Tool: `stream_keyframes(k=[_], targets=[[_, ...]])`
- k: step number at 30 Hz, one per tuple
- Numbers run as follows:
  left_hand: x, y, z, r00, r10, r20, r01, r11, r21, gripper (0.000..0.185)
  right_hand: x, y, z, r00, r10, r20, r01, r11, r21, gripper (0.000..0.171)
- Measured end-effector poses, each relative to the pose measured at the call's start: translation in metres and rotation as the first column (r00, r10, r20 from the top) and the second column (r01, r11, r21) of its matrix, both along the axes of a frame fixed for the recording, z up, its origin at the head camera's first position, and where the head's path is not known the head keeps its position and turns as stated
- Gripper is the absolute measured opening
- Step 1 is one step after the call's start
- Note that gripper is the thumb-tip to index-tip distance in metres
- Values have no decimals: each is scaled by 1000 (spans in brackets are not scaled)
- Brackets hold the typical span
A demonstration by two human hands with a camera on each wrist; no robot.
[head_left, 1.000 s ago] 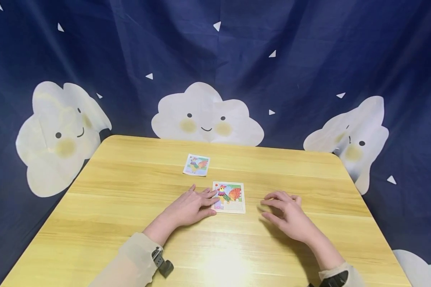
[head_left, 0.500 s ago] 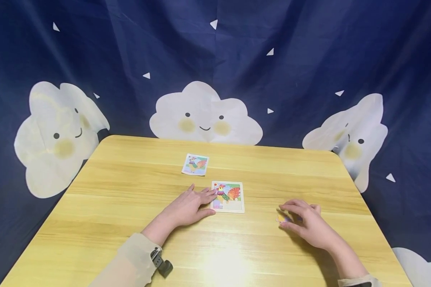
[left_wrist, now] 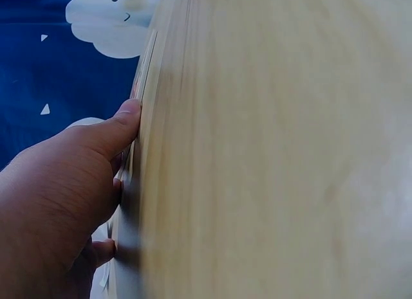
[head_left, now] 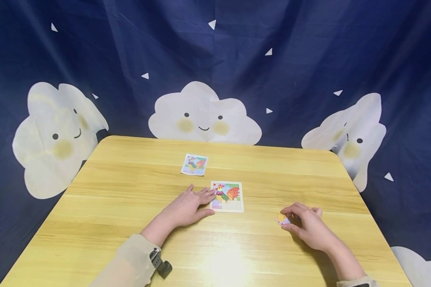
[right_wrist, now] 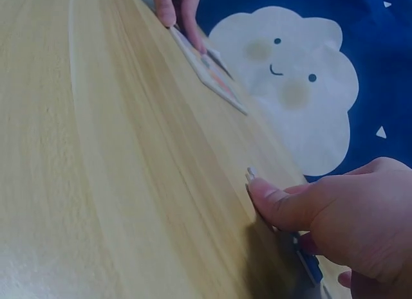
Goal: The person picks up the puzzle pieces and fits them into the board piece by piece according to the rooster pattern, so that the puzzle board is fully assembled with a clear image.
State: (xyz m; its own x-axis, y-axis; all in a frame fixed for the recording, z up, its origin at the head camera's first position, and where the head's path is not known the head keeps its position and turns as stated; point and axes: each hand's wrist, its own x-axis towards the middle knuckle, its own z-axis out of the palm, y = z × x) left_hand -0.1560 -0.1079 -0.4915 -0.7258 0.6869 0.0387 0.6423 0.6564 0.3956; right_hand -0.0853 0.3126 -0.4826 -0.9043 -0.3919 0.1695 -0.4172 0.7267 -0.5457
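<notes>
A square jigsaw puzzle point(head_left: 231, 195) with a rooster picture lies in its white-edged tray point(head_left: 237, 211) near the table's middle. Pale bare tray shows at its lower right. My left hand point(head_left: 188, 205) rests at the tray's left side, fingers spread straight over its edge and thumb at the lower left corner. Over to the right, my right hand point(head_left: 309, 225) pinches a yellow and lilac puzzle piece point(head_left: 282, 219) between thumb and fingers, low at the table. In the right wrist view, a dark blue piece point(right_wrist: 310, 263) lies under that hand's curled fingers.
A small paper card point(head_left: 194, 165) printed with the same rooster lies behind the puzzle, slightly left. The wooden table point(head_left: 129, 171) ends at a dark blue curtain point(head_left: 186, 40) with white clouds.
My right hand has moved right and toward me, away from the tray, and now pinches a puzzle piece there. The left hand stays on the tray's edge.
</notes>
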Motion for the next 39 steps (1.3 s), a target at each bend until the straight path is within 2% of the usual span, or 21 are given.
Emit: stream_keyframes(k=[9, 18, 23, 28, 32, 39], targets=[[-1, -1, -2, 1000, 2, -2, -2, 1000, -2, 63, 1, -3, 2, 1000, -6, 5, 6, 1000, 17, 24], [-2, -1, -2, 1000, 8, -1, -8, 1000, -16, 64, 3, -1, -6, 991, 75, -107, -74, 997, 13, 26], [-2, -1, -3, 1000, 5, -4, -5, 1000, -20, 63, 3, -1, -7, 990, 107, -93, -102, 993, 56, 23], [-2, -1, -2, 1000, 6, -2, -6, 1000, -15, 63, 1, -3, -3, 981, 138, -133, -122, 985, 122, 29], [-1, -1, -1, 1000, 3, -8, -4, 1000, -15, 62, 0, -5, 0, 977, 150, -151, -127, 980, 151, 25], [0, -1, -1, 1000, 5, -6, -5, 1000, -28, 63, -6, -11, 2, 980, 144, -141, -131, 987, 97, 26]])
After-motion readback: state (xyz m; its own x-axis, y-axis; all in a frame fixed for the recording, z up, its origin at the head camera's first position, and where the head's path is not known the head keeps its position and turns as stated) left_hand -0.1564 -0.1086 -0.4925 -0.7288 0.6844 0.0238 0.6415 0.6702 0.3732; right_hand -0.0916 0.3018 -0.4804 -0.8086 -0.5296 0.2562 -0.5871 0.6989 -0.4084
